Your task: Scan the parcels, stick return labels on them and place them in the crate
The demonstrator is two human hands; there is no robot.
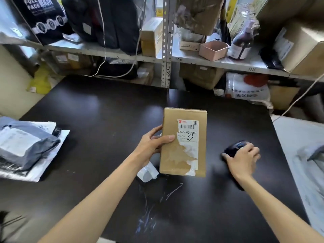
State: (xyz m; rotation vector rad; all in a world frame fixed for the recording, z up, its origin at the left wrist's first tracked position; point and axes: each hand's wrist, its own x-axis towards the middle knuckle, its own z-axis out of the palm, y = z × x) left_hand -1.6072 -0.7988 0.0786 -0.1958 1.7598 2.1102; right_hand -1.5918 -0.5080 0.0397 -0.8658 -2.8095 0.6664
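Dark table point(105, 111), left hand point(150, 144) gripping box point(182, 155) edge, right hand point(242, 158) on scanner point(235, 149)

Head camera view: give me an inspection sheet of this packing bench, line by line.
Surface: dark table, glossy, with pale scuff marks near the front edge.
Job's things: cardboard box held up, its shipping label partly torn, barcode intact, "33" handwritten on it; black scanner on the table.
Clutter: stack of mailer bags at the left; crumpled white scrap under the box.
Hands: left hand grips the box's left edge; right hand closes over the scanner, blurred.
Cables: white cable hanging across the shelves; another at the right.
Surroundings: metal shelves crowded with boxes, bags, a brown bottle and a pink tray.
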